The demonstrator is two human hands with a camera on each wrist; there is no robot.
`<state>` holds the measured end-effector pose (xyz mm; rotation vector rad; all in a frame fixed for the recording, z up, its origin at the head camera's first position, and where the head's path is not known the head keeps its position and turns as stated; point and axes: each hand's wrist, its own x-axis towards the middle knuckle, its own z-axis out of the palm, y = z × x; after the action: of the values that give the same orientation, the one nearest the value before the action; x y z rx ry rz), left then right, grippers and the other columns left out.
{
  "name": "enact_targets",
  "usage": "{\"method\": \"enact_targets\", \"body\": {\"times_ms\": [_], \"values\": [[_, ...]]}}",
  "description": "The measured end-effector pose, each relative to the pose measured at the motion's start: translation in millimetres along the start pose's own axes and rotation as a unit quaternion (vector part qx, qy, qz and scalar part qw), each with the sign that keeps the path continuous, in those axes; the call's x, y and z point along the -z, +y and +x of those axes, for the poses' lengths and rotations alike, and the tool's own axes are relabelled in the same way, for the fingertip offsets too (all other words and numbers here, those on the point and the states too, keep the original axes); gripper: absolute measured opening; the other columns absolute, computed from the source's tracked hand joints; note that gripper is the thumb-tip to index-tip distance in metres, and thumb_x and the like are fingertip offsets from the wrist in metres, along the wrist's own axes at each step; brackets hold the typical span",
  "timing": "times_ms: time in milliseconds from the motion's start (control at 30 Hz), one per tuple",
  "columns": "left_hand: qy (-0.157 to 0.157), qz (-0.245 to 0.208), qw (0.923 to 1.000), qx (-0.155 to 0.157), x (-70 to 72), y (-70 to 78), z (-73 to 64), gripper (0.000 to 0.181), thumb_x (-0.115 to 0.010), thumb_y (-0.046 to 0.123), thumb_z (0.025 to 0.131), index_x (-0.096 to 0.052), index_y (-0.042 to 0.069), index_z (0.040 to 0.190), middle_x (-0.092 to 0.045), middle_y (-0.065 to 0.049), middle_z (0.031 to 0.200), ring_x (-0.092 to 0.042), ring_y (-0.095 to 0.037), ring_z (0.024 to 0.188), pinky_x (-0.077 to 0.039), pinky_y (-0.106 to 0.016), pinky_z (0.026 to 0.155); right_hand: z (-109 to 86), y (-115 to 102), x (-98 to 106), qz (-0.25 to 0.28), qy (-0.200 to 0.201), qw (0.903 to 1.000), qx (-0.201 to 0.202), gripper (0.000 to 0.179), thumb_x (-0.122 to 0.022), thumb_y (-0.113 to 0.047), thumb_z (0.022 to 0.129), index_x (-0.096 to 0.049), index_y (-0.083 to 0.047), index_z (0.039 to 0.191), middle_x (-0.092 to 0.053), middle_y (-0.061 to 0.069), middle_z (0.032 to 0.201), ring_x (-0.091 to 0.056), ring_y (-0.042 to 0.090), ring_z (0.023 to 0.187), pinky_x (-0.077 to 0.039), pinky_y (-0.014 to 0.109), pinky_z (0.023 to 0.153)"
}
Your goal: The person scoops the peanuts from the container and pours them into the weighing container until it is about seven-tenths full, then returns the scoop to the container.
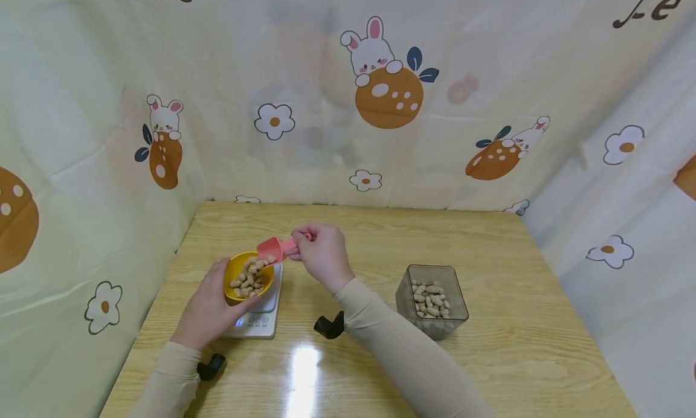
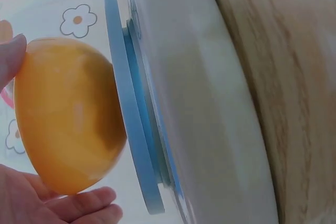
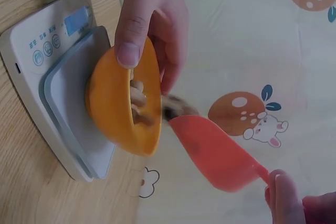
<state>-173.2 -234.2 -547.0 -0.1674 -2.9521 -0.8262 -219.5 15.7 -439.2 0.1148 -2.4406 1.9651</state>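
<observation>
My left hand (image 1: 211,306) grips a yellow bowl (image 3: 107,98), thumb at the near rim and fingers around the far side. The bowl stands on the platform of a white kitchen scale (image 1: 262,328) and holds peanuts in their shells (image 1: 247,283). My right hand (image 1: 326,255) pinches the handle of a pink scoop (image 1: 270,249). In the right wrist view the scoop tilts down at the bowl's rim, and blurred peanuts (image 3: 178,106) drop from its lip. The scale's display (image 3: 77,20) is lit, but its figures are unreadable.
A translucent grey square container (image 1: 406,297) with more peanuts (image 1: 432,300) stands right of my right forearm. Black wrist-worn pieces (image 1: 330,326) show beside both wrists. A printed curtain (image 1: 310,61) encloses the wooden table (image 1: 505,345) at the back and sides.
</observation>
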Motion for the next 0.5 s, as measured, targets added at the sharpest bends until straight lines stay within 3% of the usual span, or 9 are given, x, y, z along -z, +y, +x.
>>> {"method": "enact_targets", "body": {"times_ms": [333,500], "values": [[0.011,-0.003,0.9998,-0.019,-0.1,-2.5,0.1,0.118,-0.081,0.063,0.089,-0.023,-0.004,0.167,-0.035,-0.032,0.169,-0.043,-0.054,0.151,-0.043,-0.074,0.117,-11.8,-7,-1,-0.031,-0.028,0.9960,0.080,0.015,-0.070,-0.004,0.104,-0.080,0.004,0.111,-0.082,0.015,0.102,-0.081,0.015,0.080,-0.066,0.024,0.073],[0.012,-0.006,0.9997,-0.020,1.1,-4.2,-0.5,0.116,-0.076,0.068,0.091,-0.024,-0.003,0.167,-0.036,-0.029,0.169,-0.047,-0.051,0.147,-0.045,-0.072,0.115,-15.1,-8,0,-0.043,-0.026,0.9941,0.096,0.016,-0.069,-0.005,0.104,-0.080,0.004,0.111,-0.082,0.015,0.103,-0.081,0.016,0.081,-0.066,0.024,0.074]]}}
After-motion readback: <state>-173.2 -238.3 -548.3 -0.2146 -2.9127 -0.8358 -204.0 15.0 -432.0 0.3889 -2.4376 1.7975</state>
